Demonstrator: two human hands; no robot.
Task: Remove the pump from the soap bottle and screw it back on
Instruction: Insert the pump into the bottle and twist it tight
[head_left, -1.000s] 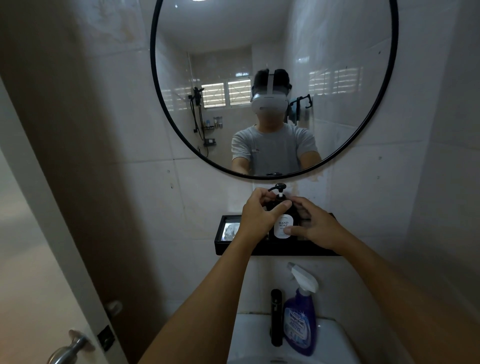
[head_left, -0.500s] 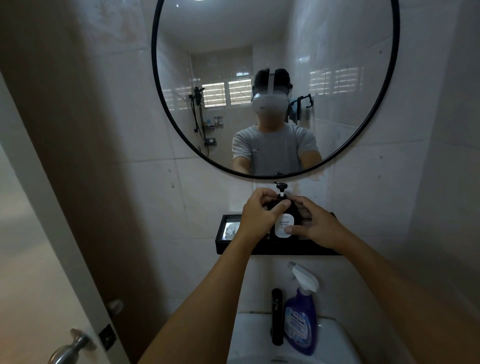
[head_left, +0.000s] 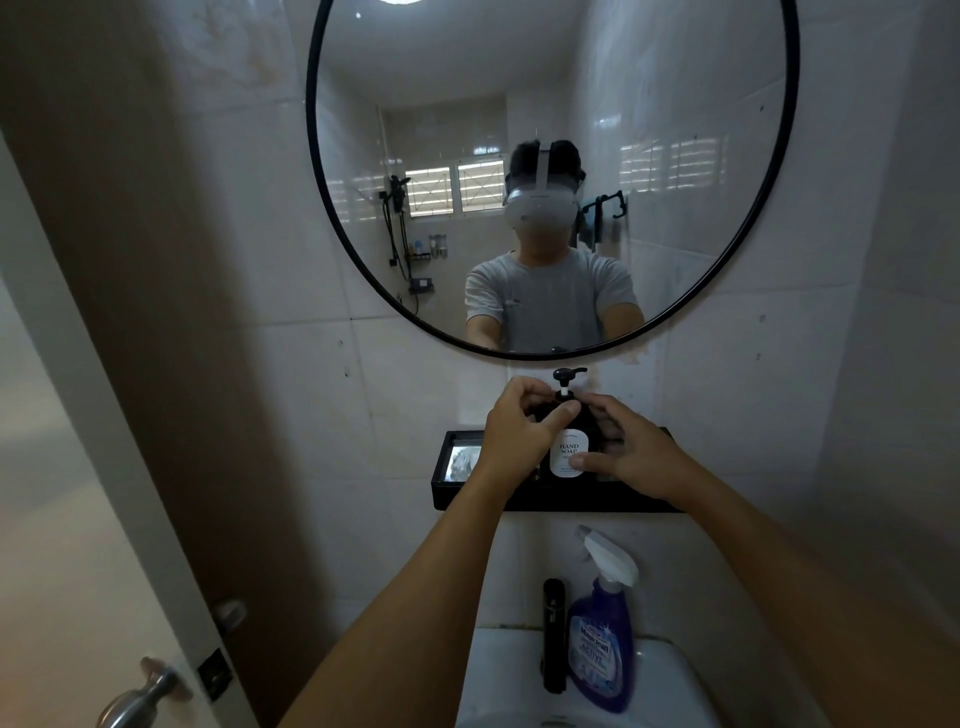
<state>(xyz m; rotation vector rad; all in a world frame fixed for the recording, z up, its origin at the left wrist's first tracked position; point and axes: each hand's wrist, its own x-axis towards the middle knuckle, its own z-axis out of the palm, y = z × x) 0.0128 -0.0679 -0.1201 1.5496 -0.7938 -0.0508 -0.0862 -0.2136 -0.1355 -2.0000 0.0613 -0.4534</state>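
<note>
Standing on the black shelf (head_left: 571, 501) under the mirror (head_left: 550, 176), the bottle (head_left: 569, 452) is held from both sides, its pump (head_left: 566, 378) poking up above the fingers. At the far left of the shelf a small picture (head_left: 464, 462) leans close by. The left hand (head_left: 519, 441) curls around the bottle's neck, thumb and fingertips pinched shut on the collar just below the pump; whether that collar is loosening or tightening cannot be told. The right hand (head_left: 631, 457) wraps the bottle's body, its thumb pressed on the label, fingers hidden behind. The risk is a cross-threaded collar if the pump sits tilted while turned. A loose right grip would let the bottle spin or slide off the narrow shelf, dropping onto the spray bottle (head_left: 602, 644) and sink (head_left: 670, 686) below.
</note>
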